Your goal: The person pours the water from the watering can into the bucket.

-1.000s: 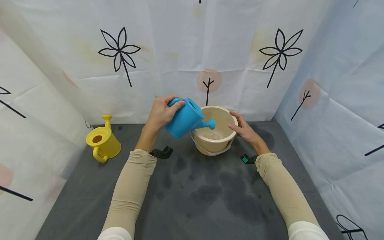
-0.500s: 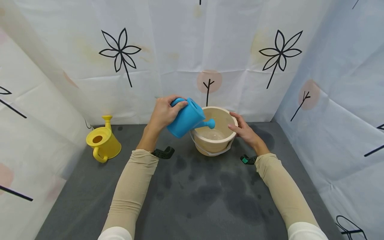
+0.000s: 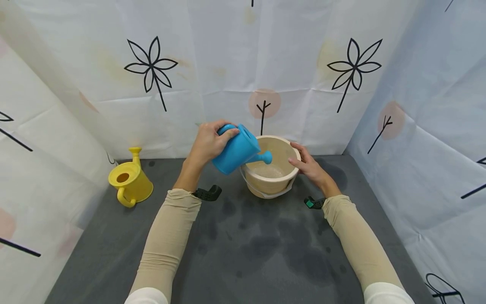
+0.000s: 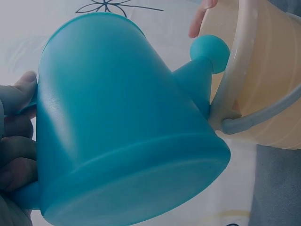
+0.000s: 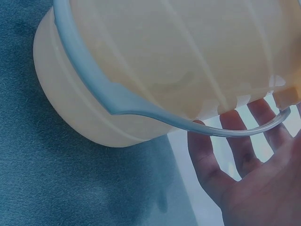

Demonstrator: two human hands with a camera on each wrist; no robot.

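Observation:
A blue watering can (image 3: 236, 151) is tilted, its spout pointing right over the cream bucket (image 3: 269, 185). My left hand (image 3: 206, 143) grips the can's handle, fingers curled round it in the left wrist view. The spout's round head (image 4: 210, 52) overlaps the bucket's opening. What looks like shallow clear water lies in the bucket; no stream can be made out. My right hand (image 3: 309, 166) holds the bucket's right side, thumb at the rim and the other fingers (image 5: 202, 146) against the outer wall. The bucket's pale handle (image 5: 136, 106) hangs down its front.
A yellow watering can (image 3: 134, 185) stands upright at the left on the dark grey table (image 3: 247, 261). Dark wet patches (image 3: 262, 247) mark the tabletop in front of the bucket. White patterned cloth (image 3: 224, 63) encloses the back and both sides.
My left hand and the blue watering can have shifted very slightly to the right. The bucket and my right hand have stayed in place.

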